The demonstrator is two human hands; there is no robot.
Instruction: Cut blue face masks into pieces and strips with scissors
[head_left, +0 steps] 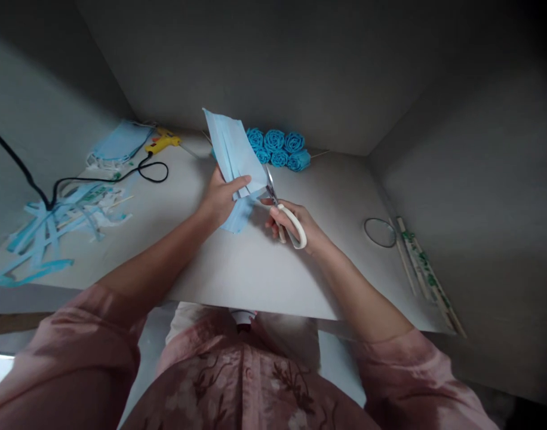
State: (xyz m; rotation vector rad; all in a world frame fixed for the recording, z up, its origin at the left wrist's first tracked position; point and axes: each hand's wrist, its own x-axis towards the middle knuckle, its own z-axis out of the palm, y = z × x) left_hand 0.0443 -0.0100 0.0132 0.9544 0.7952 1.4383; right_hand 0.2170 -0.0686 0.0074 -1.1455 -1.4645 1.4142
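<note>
A light blue pleated face mask (233,146) is raised above the table, pinched near its lower end between the thumb and fingers of my left hand (222,191). My right hand (295,224) grips white-handled scissors (295,230). Their metal blades point up and away from me, at the right lower edge of the mask. Whether the blades are touching the mask I cannot tell. Below the mask is another light blue piece (238,216), partly hidden by the mask and my left hand. Several rolled blue flowers (277,143) sit in two rows just behind.
At the back left are a stack of blue masks (121,142) and a yellow glue gun (163,141) with a black cord (98,178). Cut blue strips (45,233) lie scattered at left. A thin ring (380,232) and green-and-white sticks (423,263) are at right. Grey walls enclose the table.
</note>
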